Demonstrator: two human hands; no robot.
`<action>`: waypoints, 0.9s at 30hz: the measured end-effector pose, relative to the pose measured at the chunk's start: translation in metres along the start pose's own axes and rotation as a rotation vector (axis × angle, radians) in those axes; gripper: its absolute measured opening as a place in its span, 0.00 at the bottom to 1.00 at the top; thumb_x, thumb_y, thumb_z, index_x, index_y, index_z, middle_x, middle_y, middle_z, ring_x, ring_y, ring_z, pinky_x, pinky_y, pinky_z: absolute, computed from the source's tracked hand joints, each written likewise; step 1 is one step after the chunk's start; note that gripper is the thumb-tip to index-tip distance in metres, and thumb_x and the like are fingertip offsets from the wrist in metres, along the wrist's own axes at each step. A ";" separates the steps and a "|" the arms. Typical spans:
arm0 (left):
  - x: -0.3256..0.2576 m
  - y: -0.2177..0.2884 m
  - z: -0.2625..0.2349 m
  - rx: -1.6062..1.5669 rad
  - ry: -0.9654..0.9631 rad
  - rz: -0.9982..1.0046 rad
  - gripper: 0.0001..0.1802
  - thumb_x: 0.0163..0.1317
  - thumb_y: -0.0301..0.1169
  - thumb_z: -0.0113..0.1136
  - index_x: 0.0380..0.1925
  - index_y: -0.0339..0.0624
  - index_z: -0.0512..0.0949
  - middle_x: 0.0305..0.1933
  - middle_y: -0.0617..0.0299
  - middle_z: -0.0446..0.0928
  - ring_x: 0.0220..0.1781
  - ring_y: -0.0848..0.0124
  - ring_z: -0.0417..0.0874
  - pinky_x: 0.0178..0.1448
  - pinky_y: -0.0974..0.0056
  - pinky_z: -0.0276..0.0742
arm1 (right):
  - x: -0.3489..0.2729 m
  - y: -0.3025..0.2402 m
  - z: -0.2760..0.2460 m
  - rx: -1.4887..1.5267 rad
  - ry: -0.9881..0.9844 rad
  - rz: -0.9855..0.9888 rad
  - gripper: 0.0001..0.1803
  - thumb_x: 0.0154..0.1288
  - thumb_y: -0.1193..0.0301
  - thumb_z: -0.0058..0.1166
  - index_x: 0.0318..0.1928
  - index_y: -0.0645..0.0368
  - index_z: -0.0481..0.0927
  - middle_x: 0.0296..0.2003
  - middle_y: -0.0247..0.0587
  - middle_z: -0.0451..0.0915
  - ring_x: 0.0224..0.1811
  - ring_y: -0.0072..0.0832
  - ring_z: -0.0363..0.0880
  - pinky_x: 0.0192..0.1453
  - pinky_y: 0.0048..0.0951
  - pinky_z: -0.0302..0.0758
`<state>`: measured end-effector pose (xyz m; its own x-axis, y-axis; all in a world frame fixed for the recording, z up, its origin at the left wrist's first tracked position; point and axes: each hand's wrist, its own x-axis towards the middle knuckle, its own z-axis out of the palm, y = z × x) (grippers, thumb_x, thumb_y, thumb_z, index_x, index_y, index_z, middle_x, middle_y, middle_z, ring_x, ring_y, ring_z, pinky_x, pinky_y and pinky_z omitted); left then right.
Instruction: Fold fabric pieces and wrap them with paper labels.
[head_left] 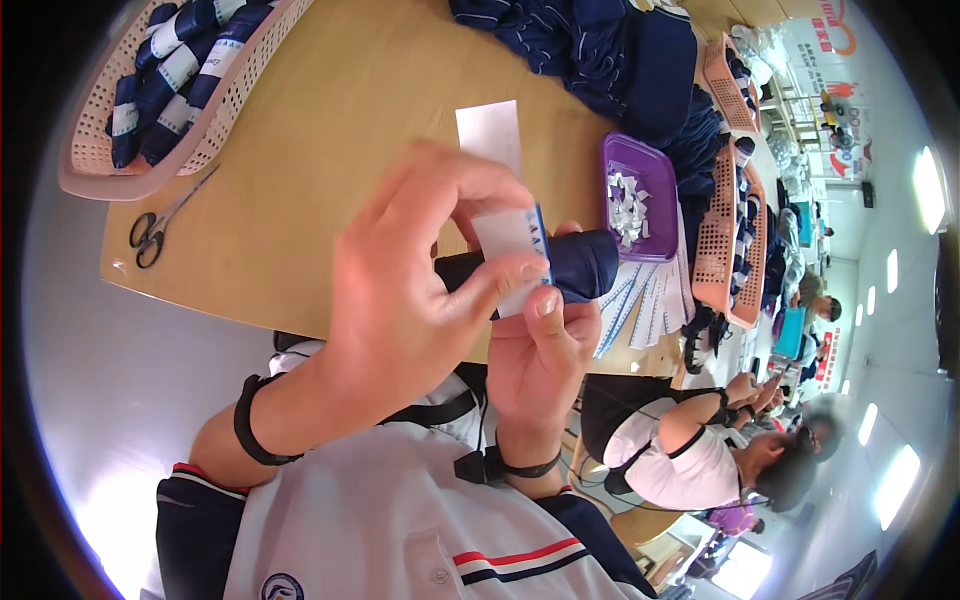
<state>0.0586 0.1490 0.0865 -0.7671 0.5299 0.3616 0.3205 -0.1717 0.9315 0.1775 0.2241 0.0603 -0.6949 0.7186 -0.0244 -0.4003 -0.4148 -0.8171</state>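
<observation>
Between my hands is a tightly rolled navy cloth bundle (585, 265), lying crosswise above the table. My right hand (545, 355) grips it from below, thumb on the near side and fingertips showing behind. A white paper band (508, 235) with a blue patterned edge passes over the roll, its loose end standing up past it. My left hand (400, 265) pinches that band between thumb and fingers, close against the roll. The roll's left end is partly covered by my left hand.
Scissors (150, 240) lie at the table's left, below a pink basket (85, 165) of banded rolls. To the right are a purple tray (665, 245) of small white pieces, paper strips (640, 305), piled navy garments (640, 70) and another basket (715, 245). A co-worker (680, 450) sits at right.
</observation>
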 end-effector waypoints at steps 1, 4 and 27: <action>0.001 0.003 0.001 0.020 0.075 0.057 0.08 0.52 0.24 0.77 0.32 0.42 0.86 0.33 0.64 0.84 0.37 0.71 0.77 0.39 0.67 0.70 | -0.001 0.001 -0.001 0.007 -0.005 -0.034 0.38 0.69 0.69 0.66 0.71 0.67 0.61 0.61 0.50 0.76 0.64 0.37 0.78 0.72 0.43 0.72; 0.000 -0.008 -0.006 0.341 -0.073 0.325 0.12 0.46 0.25 0.78 0.33 0.44 0.87 0.34 0.66 0.83 0.39 0.66 0.75 0.41 0.64 0.69 | 0.000 0.004 -0.003 0.007 -0.027 -0.100 0.38 0.69 0.67 0.66 0.72 0.63 0.60 0.65 0.51 0.73 0.66 0.38 0.76 0.74 0.43 0.71; -0.012 0.003 -0.005 -0.162 -0.034 0.087 0.10 0.53 0.18 0.75 0.36 0.35 0.86 0.40 0.60 0.76 0.39 0.71 0.75 0.43 0.67 0.72 | 0.001 0.009 0.017 0.178 -0.079 -0.231 0.32 0.62 0.76 0.69 0.63 0.61 0.66 0.61 0.55 0.74 0.63 0.44 0.76 0.67 0.44 0.73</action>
<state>0.0663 0.1374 0.0854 -0.7203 0.5349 0.4418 0.2886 -0.3481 0.8919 0.1626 0.2116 0.0627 -0.6146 0.7629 0.2006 -0.6468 -0.3418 -0.6818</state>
